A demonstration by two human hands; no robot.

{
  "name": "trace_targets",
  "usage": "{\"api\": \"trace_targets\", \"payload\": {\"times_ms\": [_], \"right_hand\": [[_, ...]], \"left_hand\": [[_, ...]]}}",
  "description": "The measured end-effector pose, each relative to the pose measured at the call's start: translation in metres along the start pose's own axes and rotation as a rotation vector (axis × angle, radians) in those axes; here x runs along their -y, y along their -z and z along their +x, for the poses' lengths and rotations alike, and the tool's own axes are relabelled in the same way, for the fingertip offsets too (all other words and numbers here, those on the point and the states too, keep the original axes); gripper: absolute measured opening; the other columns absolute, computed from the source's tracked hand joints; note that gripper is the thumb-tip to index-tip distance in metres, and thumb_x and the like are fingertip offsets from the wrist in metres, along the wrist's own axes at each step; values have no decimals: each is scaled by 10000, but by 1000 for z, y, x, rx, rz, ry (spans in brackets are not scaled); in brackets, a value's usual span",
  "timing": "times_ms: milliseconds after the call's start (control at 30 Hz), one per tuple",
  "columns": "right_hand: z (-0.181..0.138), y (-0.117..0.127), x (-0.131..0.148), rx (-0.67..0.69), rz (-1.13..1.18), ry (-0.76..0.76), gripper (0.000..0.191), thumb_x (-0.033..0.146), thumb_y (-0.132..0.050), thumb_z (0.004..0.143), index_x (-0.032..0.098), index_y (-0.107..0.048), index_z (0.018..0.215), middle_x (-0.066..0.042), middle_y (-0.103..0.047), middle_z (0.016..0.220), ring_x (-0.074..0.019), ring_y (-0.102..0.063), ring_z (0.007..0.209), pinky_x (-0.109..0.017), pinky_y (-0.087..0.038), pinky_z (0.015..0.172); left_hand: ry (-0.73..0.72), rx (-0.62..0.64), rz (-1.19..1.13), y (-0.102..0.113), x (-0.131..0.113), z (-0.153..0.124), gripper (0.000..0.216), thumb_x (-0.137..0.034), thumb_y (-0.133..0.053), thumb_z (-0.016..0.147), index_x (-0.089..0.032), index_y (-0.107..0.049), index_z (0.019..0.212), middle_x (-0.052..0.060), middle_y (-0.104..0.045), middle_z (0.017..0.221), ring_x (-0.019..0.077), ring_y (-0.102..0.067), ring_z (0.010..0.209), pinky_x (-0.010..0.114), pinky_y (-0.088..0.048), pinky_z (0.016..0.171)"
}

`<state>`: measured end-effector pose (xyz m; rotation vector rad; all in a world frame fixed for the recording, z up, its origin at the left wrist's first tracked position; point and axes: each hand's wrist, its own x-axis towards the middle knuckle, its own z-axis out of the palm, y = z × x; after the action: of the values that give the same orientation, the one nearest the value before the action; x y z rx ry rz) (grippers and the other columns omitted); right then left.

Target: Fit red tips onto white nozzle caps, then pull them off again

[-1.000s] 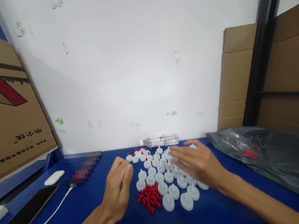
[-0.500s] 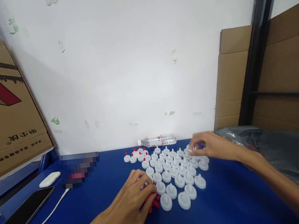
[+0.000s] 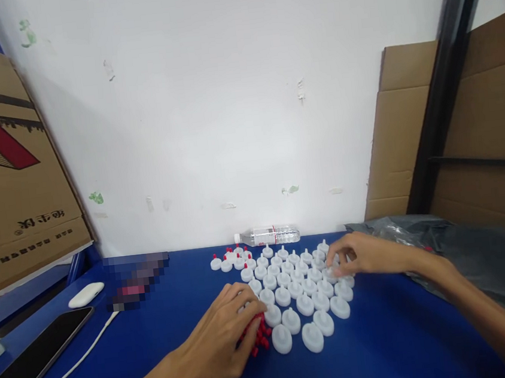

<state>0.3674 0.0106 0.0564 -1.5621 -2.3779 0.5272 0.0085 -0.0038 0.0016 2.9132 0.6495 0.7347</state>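
Observation:
Several white plastic caps with small spouts (image 3: 290,287) stand in rows on the blue table (image 3: 386,343). A few at the back left (image 3: 229,262) carry red tips. My left hand (image 3: 225,333) lies curled over a small heap of red tips (image 3: 262,335) at the near left of the rows, fingers closed on it. My right hand (image 3: 361,254) rests at the right edge of the rows, its fingers pinched on a white cap (image 3: 332,265).
A clear water bottle (image 3: 267,235) lies against the white wall behind the caps. A phone (image 3: 31,362), a white cable (image 3: 73,367) and a white case (image 3: 85,294) lie at the left. A grey plastic bag (image 3: 467,256) is at the right; cardboard stands on both sides.
My left hand has come down from beside the rows onto the red tips. My right hand has moved from over the middle of the caps to their right edge.

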Motion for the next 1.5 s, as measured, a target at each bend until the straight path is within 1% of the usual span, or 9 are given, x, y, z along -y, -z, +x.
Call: {"api": "trace_targets", "payload": {"times_ms": [167,367,533,800,933,1067,1233,1333,1500], "right_hand": [[11,-16,11,-468,-370,39,382,466,-439,1003,239,-723,887,-27,-698,701,-188,-626,637,-281,-355,602],[18,-42,31,-500,-520,283,441,394,-386,1044,206,-592,703,-10,-618,610,-159,-560,571,-287,-294,599],[17,-48,34,-568,-521,346,433,373,-401,1041,198,-565,680,9,-559,526,-135,-497,490,-282,-266,574],[14,-48,36,-516,-524,302,449,380,-367,1045,196,-595,705,-12,-573,532,-148,-516,496,-296,-262,565],[14,-48,38,-521,-509,302,460,382,-364,1043,197,-602,695,-18,-576,526,-145,-508,483,-294,-263,561],[14,-50,40,-536,-492,345,440,362,-392,1038,193,-596,688,-8,-578,525,-138,-503,480,-285,-279,565],[10,-50,49,-603,-489,412,373,332,-440,1024,190,-642,745,-10,-609,581,-136,-518,514,-287,-296,560],[6,-51,61,-659,-423,489,244,295,-474,1014,198,-692,960,-22,-695,746,-129,-578,580,-271,-365,593],[2,-65,88,-605,-249,579,387,388,-583,968,234,-557,1322,-73,-697,1191,-199,-667,1018,-335,-498,872]], "left_hand": [[65,-128,33,1,19,-2,287,-110,-366,985,-194,-575,1162,95,-619,1141,240,-507,1147,429,-466,981],[196,-52,109,3,43,-3,438,-333,-359,1047,-279,-428,1477,29,-384,1567,288,-257,1477,555,-247,1214],[266,43,21,-4,55,-1,492,-426,-253,1068,-300,-325,1538,-11,-323,1598,239,-258,1491,466,-242,1237],[377,-162,-37,5,67,3,346,-344,-394,1030,-214,-655,1215,59,-706,1179,211,-658,1071,373,-528,949],[434,-209,-96,6,79,0,278,-337,-504,975,-205,-679,1146,36,-734,936,177,-677,803,283,-539,707],[468,-203,-9,4,85,-4,199,-318,-572,937,-190,-708,1004,28,-712,840,167,-647,714,274,-504,661],[365,-360,116,16,72,-5,212,-349,-548,976,-210,-695,1041,6,-688,835,130,-604,646,252,-486,631],[151,-543,98,21,49,-2,146,-279,-593,967,-197,-672,1059,9,-708,881,127,-651,728,249,-528,721],[-95,-525,-97,9,15,-1,153,-140,-682,899,-205,-665,1036,19,-743,923,142,-710,821,227,-584,752]]}}
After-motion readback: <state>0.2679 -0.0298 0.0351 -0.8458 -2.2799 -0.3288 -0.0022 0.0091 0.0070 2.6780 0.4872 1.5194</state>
